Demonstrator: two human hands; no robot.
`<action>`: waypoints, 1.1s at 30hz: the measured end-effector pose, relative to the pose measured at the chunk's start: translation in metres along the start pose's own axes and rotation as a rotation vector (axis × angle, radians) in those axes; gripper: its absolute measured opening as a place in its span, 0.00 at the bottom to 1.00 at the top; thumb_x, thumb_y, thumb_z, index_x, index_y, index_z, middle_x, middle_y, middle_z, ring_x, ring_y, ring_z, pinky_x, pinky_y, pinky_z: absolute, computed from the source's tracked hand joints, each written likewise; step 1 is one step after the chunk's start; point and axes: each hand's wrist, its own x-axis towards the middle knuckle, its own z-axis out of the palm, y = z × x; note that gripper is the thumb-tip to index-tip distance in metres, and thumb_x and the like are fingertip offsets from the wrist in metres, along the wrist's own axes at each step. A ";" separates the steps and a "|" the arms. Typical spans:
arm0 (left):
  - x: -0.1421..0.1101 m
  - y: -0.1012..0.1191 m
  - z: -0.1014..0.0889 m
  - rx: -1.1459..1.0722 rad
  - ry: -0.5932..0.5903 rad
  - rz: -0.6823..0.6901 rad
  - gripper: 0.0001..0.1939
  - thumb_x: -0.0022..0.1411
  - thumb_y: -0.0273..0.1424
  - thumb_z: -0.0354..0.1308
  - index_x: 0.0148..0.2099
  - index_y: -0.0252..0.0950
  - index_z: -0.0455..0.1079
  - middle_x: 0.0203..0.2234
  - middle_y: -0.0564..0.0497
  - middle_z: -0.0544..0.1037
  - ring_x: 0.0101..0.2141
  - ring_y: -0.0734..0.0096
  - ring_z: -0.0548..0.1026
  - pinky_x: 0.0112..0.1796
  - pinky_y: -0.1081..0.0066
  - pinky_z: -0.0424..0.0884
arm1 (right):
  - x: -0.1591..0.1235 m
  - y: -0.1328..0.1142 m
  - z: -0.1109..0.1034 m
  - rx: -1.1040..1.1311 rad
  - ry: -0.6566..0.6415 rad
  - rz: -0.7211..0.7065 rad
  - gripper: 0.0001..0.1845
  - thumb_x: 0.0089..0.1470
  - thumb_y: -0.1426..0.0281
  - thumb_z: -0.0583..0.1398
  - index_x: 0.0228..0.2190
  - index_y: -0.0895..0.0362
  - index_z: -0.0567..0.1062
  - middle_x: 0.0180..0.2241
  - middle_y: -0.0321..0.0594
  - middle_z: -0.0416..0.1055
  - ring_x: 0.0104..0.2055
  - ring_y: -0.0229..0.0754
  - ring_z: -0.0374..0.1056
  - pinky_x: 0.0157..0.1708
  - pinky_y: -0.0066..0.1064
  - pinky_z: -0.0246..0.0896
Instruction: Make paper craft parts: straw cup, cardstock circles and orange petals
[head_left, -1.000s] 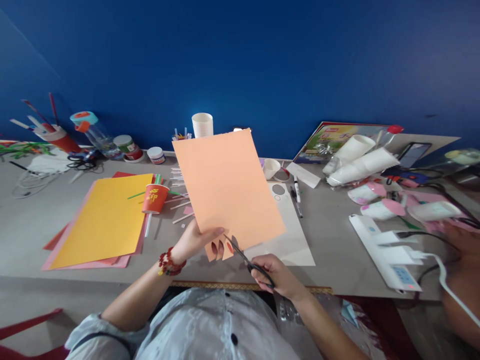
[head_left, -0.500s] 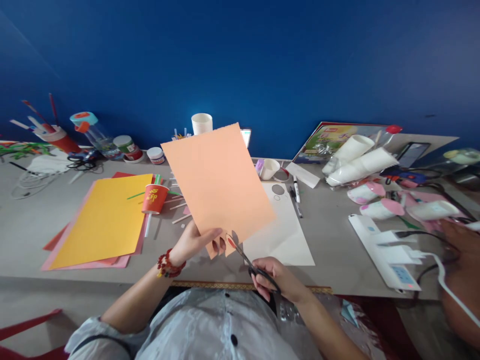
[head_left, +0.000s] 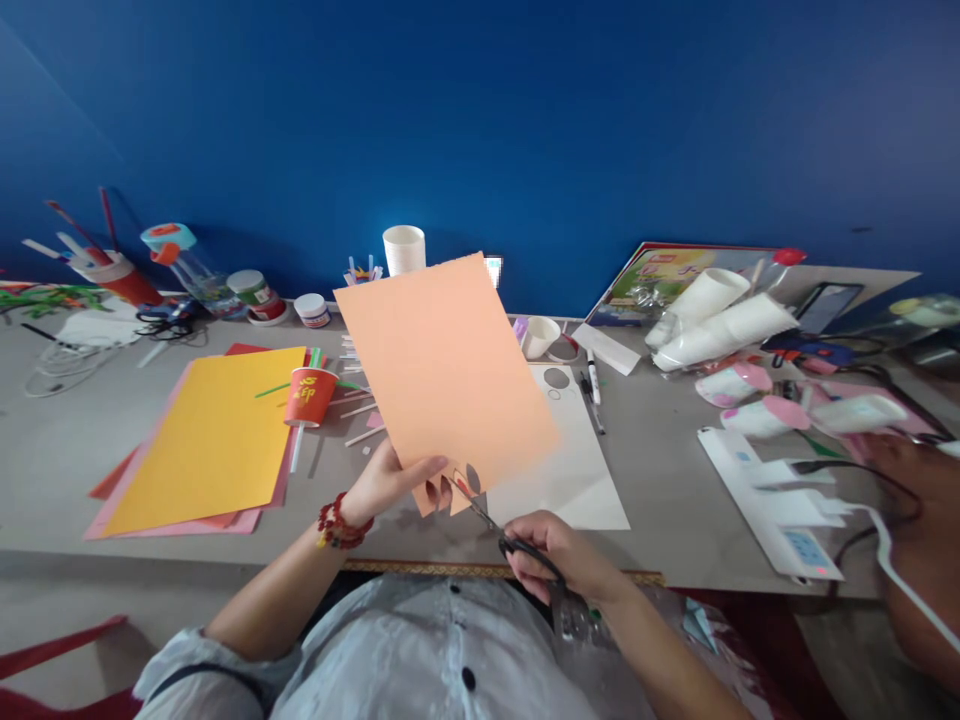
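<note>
A large sheet of light orange paper (head_left: 450,370) is held up, tilted, in my left hand (head_left: 386,485), thumb on its front near the lower edge. Several small leaf-shaped holes or marks run along that edge. My right hand (head_left: 540,550) is closed round the black handles of a pair of scissors (head_left: 491,522). Their blades meet the orange paper at its lower edge, just right of my left thumb, beside a small reddish shape. Beneath lies a white sheet (head_left: 577,470) with round holes or drawn circles near its top.
Yellow paper (head_left: 217,430) on pink sheets lies left, with a red paper cup (head_left: 309,397) next to it. White cups (head_left: 405,250) stand at the back. Markers (head_left: 592,378) lie right of the white sheet. A power strip (head_left: 769,505) and another person's arm (head_left: 919,560) are at the right.
The orange sheet first swung left, then came back slightly right. The scissors stayed at its lower edge, and their handles moved a little to the right.
</note>
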 end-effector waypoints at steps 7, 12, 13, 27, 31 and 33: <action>0.000 -0.005 -0.003 0.041 0.042 -0.019 0.19 0.59 0.42 0.66 0.42 0.29 0.75 0.27 0.45 0.82 0.21 0.67 0.79 0.24 0.72 0.76 | 0.003 -0.003 0.001 0.015 -0.016 -0.002 0.26 0.50 0.50 0.65 0.19 0.57 0.65 0.12 0.28 0.62 0.12 0.29 0.55 0.13 0.22 0.42; 0.001 -0.006 -0.003 0.030 0.043 -0.047 0.20 0.57 0.42 0.67 0.42 0.29 0.74 0.24 0.46 0.81 0.19 0.68 0.78 0.22 0.73 0.76 | 0.003 -0.006 -0.001 -0.014 -0.034 0.000 0.26 0.50 0.50 0.65 0.20 0.57 0.65 0.12 0.29 0.64 0.12 0.29 0.55 0.13 0.21 0.43; 0.001 -0.006 -0.003 0.029 0.041 -0.049 0.20 0.57 0.42 0.67 0.42 0.29 0.74 0.24 0.47 0.81 0.19 0.68 0.78 0.22 0.73 0.76 | 0.003 -0.007 -0.002 -0.020 -0.037 0.004 0.25 0.49 0.50 0.65 0.20 0.57 0.65 0.12 0.29 0.64 0.13 0.29 0.55 0.14 0.21 0.43; 0.001 -0.006 -0.003 0.088 0.034 -0.034 0.18 0.59 0.42 0.65 0.39 0.29 0.74 0.23 0.46 0.81 0.19 0.69 0.78 0.22 0.74 0.75 | 0.003 -0.011 -0.001 -0.056 -0.038 0.015 0.26 0.50 0.50 0.64 0.19 0.57 0.64 0.13 0.30 0.63 0.14 0.29 0.56 0.14 0.21 0.42; 0.001 -0.007 -0.004 0.089 0.033 -0.027 0.18 0.60 0.41 0.65 0.40 0.29 0.74 0.24 0.46 0.81 0.19 0.69 0.78 0.22 0.74 0.75 | 0.004 -0.012 -0.002 -0.072 -0.044 0.014 0.25 0.51 0.51 0.64 0.19 0.57 0.64 0.12 0.30 0.64 0.14 0.29 0.56 0.14 0.21 0.43; 0.001 -0.008 -0.005 0.092 0.014 -0.027 0.18 0.61 0.41 0.64 0.40 0.29 0.74 0.23 0.47 0.81 0.19 0.68 0.79 0.22 0.74 0.75 | 0.004 -0.012 -0.002 -0.070 -0.039 0.015 0.26 0.49 0.50 0.64 0.18 0.57 0.64 0.12 0.30 0.63 0.14 0.29 0.56 0.14 0.21 0.44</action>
